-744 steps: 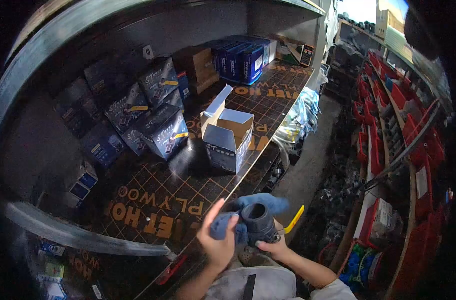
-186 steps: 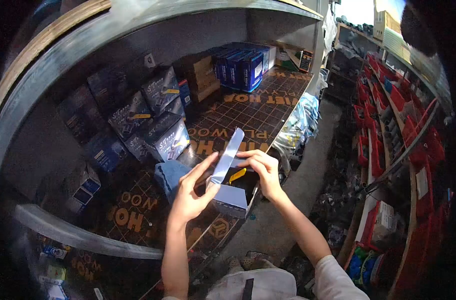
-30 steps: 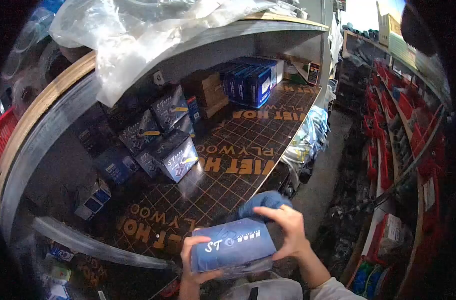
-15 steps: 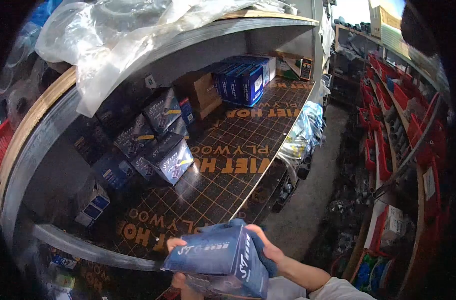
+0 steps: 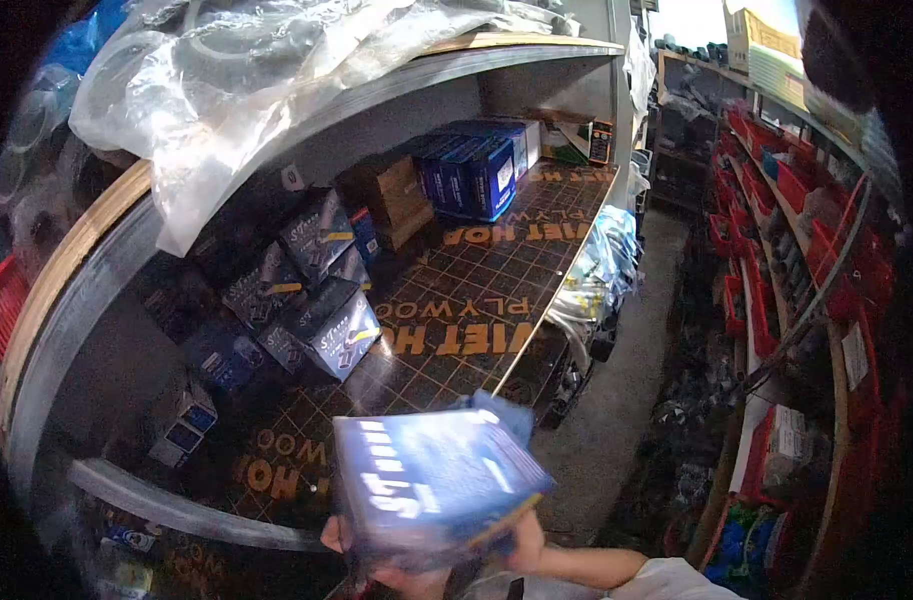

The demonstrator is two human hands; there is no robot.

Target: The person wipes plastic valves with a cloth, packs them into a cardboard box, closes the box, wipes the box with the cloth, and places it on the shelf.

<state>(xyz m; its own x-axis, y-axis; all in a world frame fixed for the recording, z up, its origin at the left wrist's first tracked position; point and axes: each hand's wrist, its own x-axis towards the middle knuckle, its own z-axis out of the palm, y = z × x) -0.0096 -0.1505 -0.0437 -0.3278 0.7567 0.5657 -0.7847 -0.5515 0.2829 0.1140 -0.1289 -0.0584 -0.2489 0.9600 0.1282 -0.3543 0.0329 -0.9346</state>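
Note:
A closed dark blue box [image 5: 431, 475] with white lettering, somewhat blurred, is held up in front of my body. My left hand [image 5: 361, 555] grips its lower left side, with part of the fingers hidden under the box. At the lower right side my right hand [image 5: 521, 550] holds it, the fingers mostly hidden by the box. A blue cloth [image 5: 508, 412] shows behind the box's far right corner, by my right hand's side.
Similar boxes [image 5: 341, 330] are stacked on the plywood shelf [image 5: 456, 340] at left. Blue boxes [image 5: 471, 180] and a brown carton [image 5: 401, 200] stand further back. Plastic sheeting [image 5: 206, 110] hangs from the upper shelf. Red bins [image 5: 826, 250] line the right side.
Earlier the box stood open with a yellow-handled part inside; now it is closed. Over the last second it has been turned and tilted in both hands, and another printed face shows.

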